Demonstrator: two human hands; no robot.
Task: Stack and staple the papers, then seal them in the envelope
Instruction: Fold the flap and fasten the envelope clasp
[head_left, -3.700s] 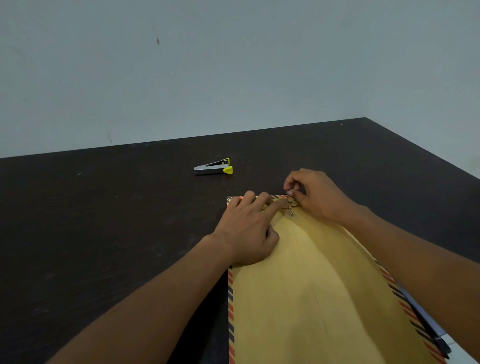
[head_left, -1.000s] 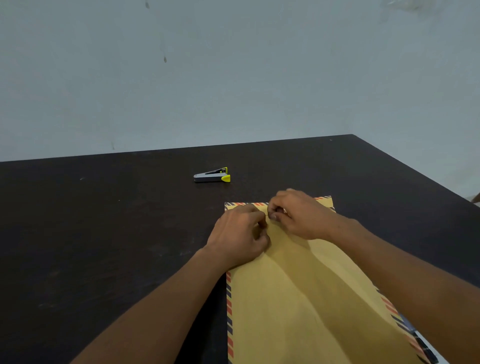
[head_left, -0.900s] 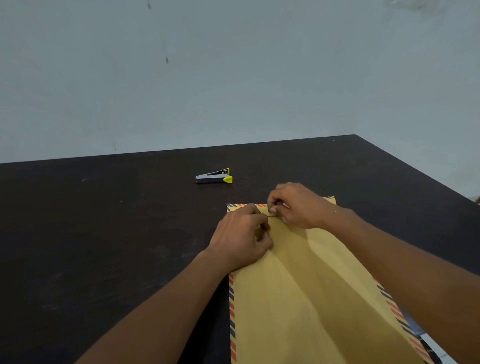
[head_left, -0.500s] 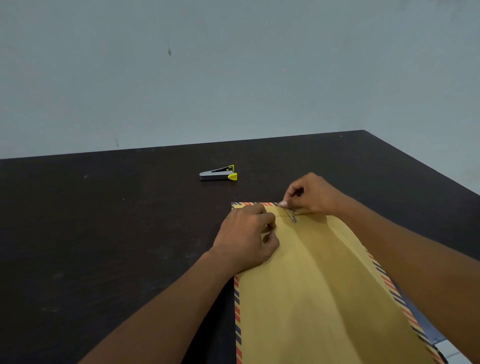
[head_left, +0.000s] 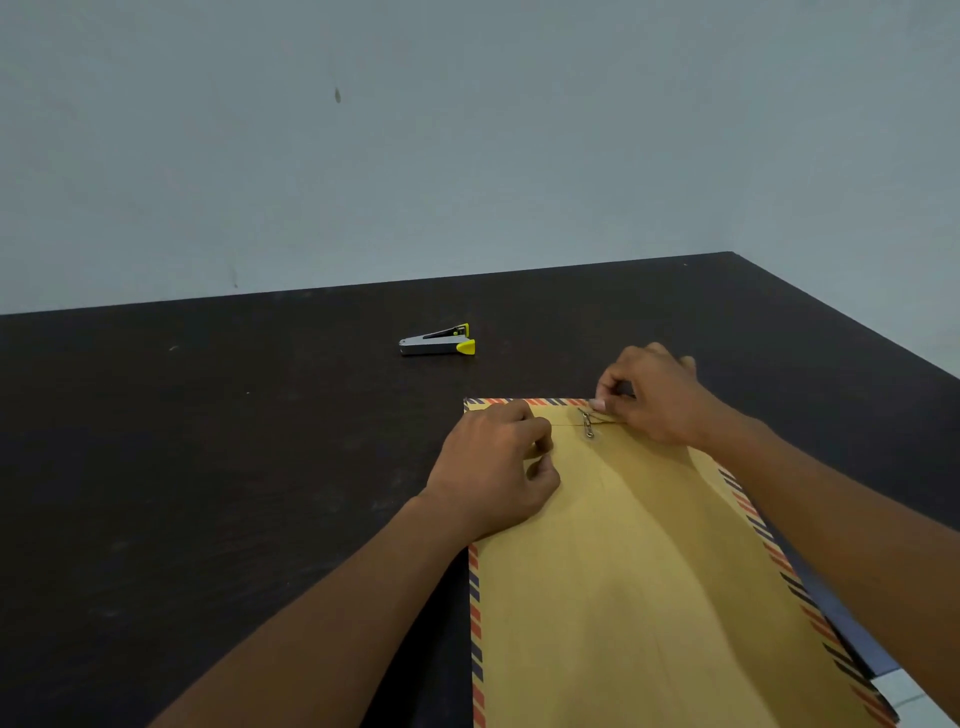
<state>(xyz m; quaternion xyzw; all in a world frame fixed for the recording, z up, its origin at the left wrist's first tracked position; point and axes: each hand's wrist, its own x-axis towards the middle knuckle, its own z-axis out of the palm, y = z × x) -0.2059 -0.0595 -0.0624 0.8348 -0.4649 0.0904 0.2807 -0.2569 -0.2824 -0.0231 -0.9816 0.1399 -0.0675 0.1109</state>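
head view: brown envelope (head_left: 639, 571) flat on the dark table (head_left: 208, 467), long axis running from the near edge away toward the wall, striped border along the sides and far end. flap folded down at the far end, small metal clasp (head_left: 587, 423) in the middle of it. left hand (head_left: 493, 473) curled loosely, knuckles pressing the envelope's far-left corner, fingers folded in, gripping nothing visible. right hand (head_left: 657, 397) at the far edge just right of the clasp, thumb and forefinger pressed together in a pinch on what looks like a thin string or prong; too small to tell which. clasp just left of the right fingertips and nearer them than the left hand, so probably the right hand's job to finish the fastening. stapler (head_left: 437, 342) well apart, beyond and to the left, untouched. papers not visible, presumably inside. near end of the envelope cut off by the frame; a dark strip and something pale at bottom right, unclear.
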